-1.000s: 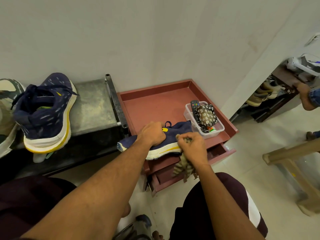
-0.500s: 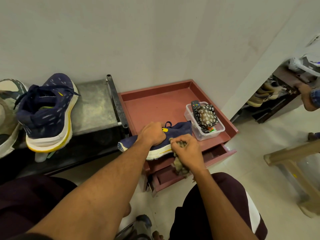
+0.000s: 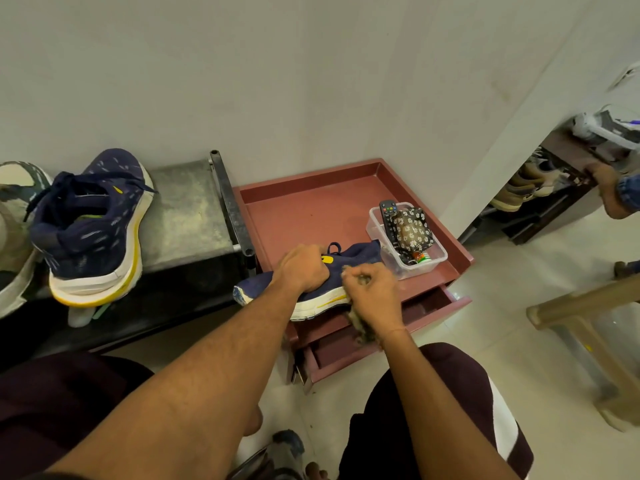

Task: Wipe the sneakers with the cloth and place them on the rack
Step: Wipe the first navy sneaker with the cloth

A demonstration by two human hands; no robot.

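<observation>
Hands: left [image 3: 304,268] on sneaker [image 3: 358,255], right [image 3: 374,296] round cloth [image 3: 362,328]

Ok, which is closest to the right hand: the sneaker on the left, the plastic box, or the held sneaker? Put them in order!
1. Held sneaker: right under the right hand, which presses the cloth on it.
2. Box: just beyond the hand, on the right.
3. Left sneaker: far off to the left.

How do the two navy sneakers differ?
The shelf sneaker rests on the grey shelf; the tray sneaker lies on the maroon tray, toe overhanging. The left hand holds the tray sneaker, right hand holds cloth at its sole; the shelf sneaker is untouched. Both navy, white-yellow soles.
</observation>
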